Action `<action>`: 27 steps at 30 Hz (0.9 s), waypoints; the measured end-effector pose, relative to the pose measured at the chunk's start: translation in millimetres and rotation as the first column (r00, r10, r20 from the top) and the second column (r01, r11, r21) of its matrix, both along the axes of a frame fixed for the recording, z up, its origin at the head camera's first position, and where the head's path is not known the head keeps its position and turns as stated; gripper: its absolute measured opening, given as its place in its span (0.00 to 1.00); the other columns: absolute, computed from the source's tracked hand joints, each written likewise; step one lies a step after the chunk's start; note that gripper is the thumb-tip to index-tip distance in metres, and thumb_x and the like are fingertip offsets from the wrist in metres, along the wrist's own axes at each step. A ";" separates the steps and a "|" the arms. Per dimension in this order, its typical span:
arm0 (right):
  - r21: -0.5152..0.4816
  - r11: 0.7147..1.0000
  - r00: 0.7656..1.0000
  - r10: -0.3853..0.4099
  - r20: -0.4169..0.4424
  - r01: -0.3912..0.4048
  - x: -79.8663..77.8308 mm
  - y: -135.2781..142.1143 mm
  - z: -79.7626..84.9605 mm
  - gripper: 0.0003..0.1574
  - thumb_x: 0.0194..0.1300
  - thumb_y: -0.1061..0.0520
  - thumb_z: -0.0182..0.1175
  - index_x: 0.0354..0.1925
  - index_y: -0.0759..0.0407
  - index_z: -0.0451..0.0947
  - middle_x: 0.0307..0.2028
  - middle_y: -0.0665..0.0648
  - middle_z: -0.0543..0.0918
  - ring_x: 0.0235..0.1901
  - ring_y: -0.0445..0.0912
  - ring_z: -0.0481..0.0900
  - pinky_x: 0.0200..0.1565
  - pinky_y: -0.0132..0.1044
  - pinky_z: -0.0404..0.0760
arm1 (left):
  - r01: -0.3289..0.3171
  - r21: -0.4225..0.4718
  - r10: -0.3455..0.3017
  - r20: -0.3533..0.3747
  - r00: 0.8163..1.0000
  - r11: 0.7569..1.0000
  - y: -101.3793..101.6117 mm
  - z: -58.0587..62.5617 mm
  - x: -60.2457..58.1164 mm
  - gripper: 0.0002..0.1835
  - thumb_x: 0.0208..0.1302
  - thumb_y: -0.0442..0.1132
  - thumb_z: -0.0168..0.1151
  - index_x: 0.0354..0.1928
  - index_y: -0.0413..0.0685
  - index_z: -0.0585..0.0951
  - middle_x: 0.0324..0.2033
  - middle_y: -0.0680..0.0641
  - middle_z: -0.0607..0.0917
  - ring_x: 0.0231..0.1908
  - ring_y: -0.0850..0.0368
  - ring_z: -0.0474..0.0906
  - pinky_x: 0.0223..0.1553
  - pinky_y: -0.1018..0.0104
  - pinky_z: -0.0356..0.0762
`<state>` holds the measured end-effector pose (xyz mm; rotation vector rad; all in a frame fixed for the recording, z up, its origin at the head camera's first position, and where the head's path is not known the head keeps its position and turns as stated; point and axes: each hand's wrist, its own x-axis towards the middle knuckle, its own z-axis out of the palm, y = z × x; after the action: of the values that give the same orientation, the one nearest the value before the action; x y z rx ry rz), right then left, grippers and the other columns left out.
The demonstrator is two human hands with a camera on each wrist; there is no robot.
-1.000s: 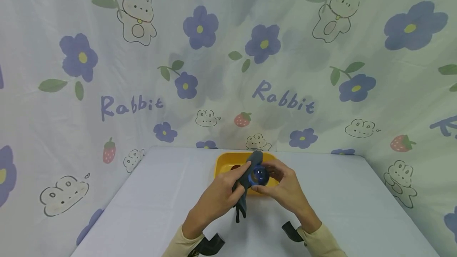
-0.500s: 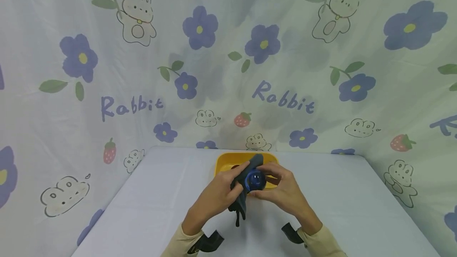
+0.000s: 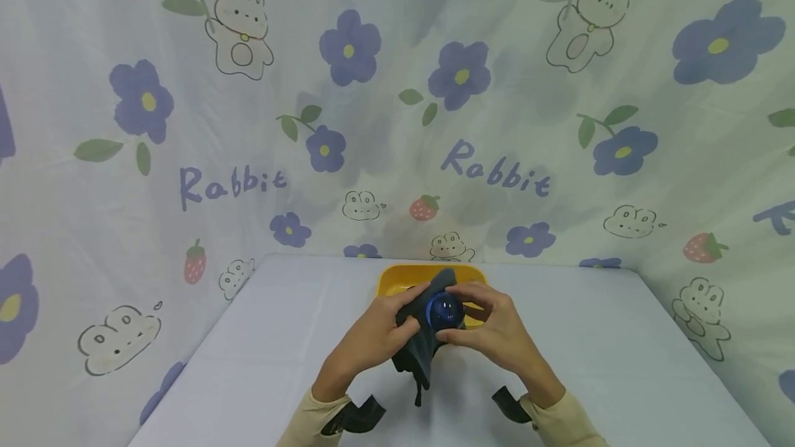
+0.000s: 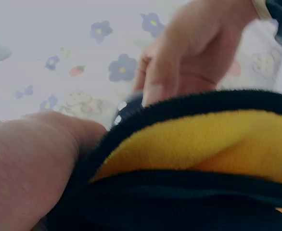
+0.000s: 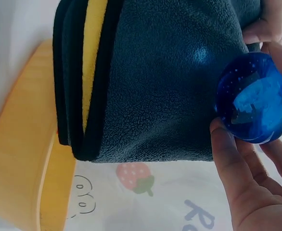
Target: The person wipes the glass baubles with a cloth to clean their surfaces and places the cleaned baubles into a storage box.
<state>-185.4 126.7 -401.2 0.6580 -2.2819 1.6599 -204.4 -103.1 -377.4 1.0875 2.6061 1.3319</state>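
My right hand pinches a clear blue glass ball between fingers and thumb, above the front of the yellow tray. A folded dark grey cleaning cloth with black edging is gripped by my left hand and lies against the ball's left side. Its yellow inner face shows in the left wrist view, where the ball is mostly hidden. The right wrist view shows the ball close up, with the cloth beside it.
The yellow tray stands at the back middle of the white-covered table, partly hidden by the hands and cloth. Behind the table hangs a curtain printed with rabbits and flowers. Dark wrist mounts sit below the hands.
The ball has moved slightly left and turned in my right fingers. The cloth has shifted against it, its loose end hanging lower. Both hands keep their hold.
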 end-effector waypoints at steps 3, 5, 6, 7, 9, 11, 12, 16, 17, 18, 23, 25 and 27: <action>0.000 1.000 1.000 0.011 -0.027 -0.011 -0.4 2.1 0.2 0.35 0.46 0.55 0.78 0.55 0.49 0.80 0.52 0.53 0.82 0.50 0.45 0.84 0.53 0.39 0.82 | -0.001 0.025 0.000 0.048 0.999 1.000 -1.2 1.1 0.7 0.30 0.67 0.33 0.50 0.72 0.51 0.66 0.52 0.47 0.82 0.23 0.66 0.79 0.26 0.72 0.78; 0.003 1.000 0.998 0.021 -0.060 -0.021 -1.0 3.9 0.3 0.34 0.47 0.56 0.77 0.55 0.51 0.79 0.52 0.55 0.82 0.49 0.45 0.84 0.54 0.38 0.82 | -0.002 0.039 -0.001 0.084 0.996 0.999 -2.0 2.4 1.1 0.30 0.67 0.33 0.49 0.72 0.52 0.66 0.52 0.46 0.82 0.21 0.65 0.79 0.25 0.71 0.78; 0.005 1.000 0.997 0.021 -0.069 -0.020 -1.2 4.9 0.5 0.34 0.48 0.56 0.77 0.55 0.51 0.80 0.52 0.54 0.82 0.49 0.44 0.84 0.54 0.37 0.82 | -0.001 0.046 -0.004 0.100 0.995 0.999 -2.3 3.3 1.4 0.30 0.67 0.33 0.49 0.72 0.53 0.66 0.51 0.46 0.82 0.20 0.64 0.79 0.24 0.71 0.78; 0.008 1.000 0.996 0.019 -0.082 -0.019 -1.2 5.8 0.8 0.34 0.48 0.55 0.77 0.55 0.51 0.80 0.52 0.54 0.82 0.49 0.44 0.84 0.54 0.36 0.82 | 0.002 0.054 -0.008 0.116 0.993 0.999 -2.6 4.5 1.7 0.30 0.67 0.33 0.49 0.72 0.53 0.67 0.51 0.45 0.82 0.20 0.64 0.79 0.24 0.70 0.79; 0.019 1.000 0.995 0.011 -0.099 -0.009 -1.5 7.8 1.1 0.33 0.48 0.55 0.77 0.55 0.51 0.80 0.51 0.54 0.83 0.49 0.43 0.83 0.54 0.35 0.82 | 0.004 0.067 -0.013 0.142 0.990 0.998 -3.1 6.7 2.5 0.30 0.66 0.33 0.49 0.72 0.53 0.67 0.51 0.45 0.82 0.21 0.63 0.80 0.25 0.70 0.79; 0.033 0.999 0.995 0.001 -0.103 0.002 -1.7 9.5 1.4 0.33 0.49 0.54 0.77 0.54 0.49 0.80 0.51 0.53 0.83 0.49 0.42 0.83 0.53 0.35 0.82 | 0.003 0.072 -0.014 0.148 0.989 0.997 -3.5 8.2 3.0 0.30 0.66 0.32 0.49 0.71 0.51 0.68 0.55 0.44 0.81 0.24 0.63 0.81 0.28 0.71 0.80; 0.039 0.999 0.995 -0.006 -0.101 0.010 -1.7 10.3 1.7 0.33 0.48 0.53 0.77 0.54 0.48 0.80 0.51 0.52 0.83 0.49 0.42 0.83 0.53 0.35 0.82 | 0.001 0.076 -0.013 0.150 0.989 0.997 -3.7 8.8 3.4 0.30 0.66 0.32 0.49 0.71 0.50 0.68 0.57 0.43 0.80 0.27 0.63 0.82 0.29 0.71 0.81; 0.060 0.998 0.995 -0.011 -0.098 0.017 -3.0 12.8 3.5 0.32 0.49 0.52 0.77 0.54 0.46 0.80 0.51 0.50 0.84 0.47 0.43 0.83 0.51 0.36 0.83 | -0.014 0.073 0.002 0.152 0.988 0.997 -5.0 9.7 3.9 0.30 0.65 0.32 0.50 0.70 0.48 0.69 0.61 0.42 0.78 0.32 0.61 0.82 0.33 0.72 0.79; 0.067 0.998 0.995 -0.011 -0.098 0.017 -3.3 13.1 4.4 0.32 0.49 0.52 0.77 0.54 0.45 0.80 0.50 0.50 0.84 0.47 0.43 0.84 0.50 0.36 0.83 | -0.018 0.075 0.006 0.156 0.988 0.997 -5.7 9.9 4.0 0.29 0.65 0.32 0.50 0.70 0.48 0.69 0.62 0.42 0.78 0.34 0.60 0.82 0.35 0.72 0.79; 0.072 0.997 0.995 -0.008 -0.098 0.015 -3.9 13.5 5.4 0.32 0.49 0.52 0.77 0.54 0.45 0.80 0.50 0.49 0.84 0.47 0.43 0.84 0.50 0.36 0.83 | -0.024 0.076 0.012 0.160 0.987 0.997 -6.4 9.9 3.9 0.29 0.65 0.33 0.50 0.70 0.49 0.70 0.62 0.43 0.78 0.36 0.60 0.81 0.37 0.73 0.78; 0.078 0.997 0.996 0.001 -0.087 0.006 -6.8 16.9 11.3 0.34 0.48 0.52 0.77 0.55 0.46 0.80 0.51 0.49 0.83 0.45 0.45 0.84 0.51 0.35 0.83 | -0.031 0.134 0.000 0.226 0.974 0.991 -12.4 11.1 2.6 0.30 0.64 0.31 0.50 0.70 0.51 0.70 0.64 0.43 0.76 0.45 0.57 0.80 0.44 0.73 0.78; 0.071 0.997 0.997 0.002 -0.081 0.004 -8.1 18.8 13.6 0.34 0.48 0.52 0.77 0.56 0.47 0.80 0.51 0.50 0.83 0.45 0.45 0.84 0.51 0.34 0.83 | -0.028 0.180 -0.022 0.270 0.963 0.983 -15.8 11.9 1.7 0.30 0.64 0.30 0.49 0.70 0.51 0.70 0.63 0.41 0.77 0.42 0.57 0.83 0.40 0.72 0.80; 0.065 0.998 0.997 0.005 -0.074 0.000 -9.4 20.5 15.5 0.35 0.48 0.53 0.77 0.56 0.49 0.80 0.51 0.51 0.83 0.46 0.45 0.84 0.51 0.34 0.83 | -0.027 0.227 -0.046 0.310 0.950 0.974 -19.7 12.4 1.1 0.30 0.64 0.29 0.48 0.70 0.50 0.70 0.62 0.38 0.77 0.38 0.58 0.85 0.37 0.70 0.82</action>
<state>-194.8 147.3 -385.8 0.7251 -2.2912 1.5419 -203.3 -122.8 -365.1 0.8230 2.2597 1.6795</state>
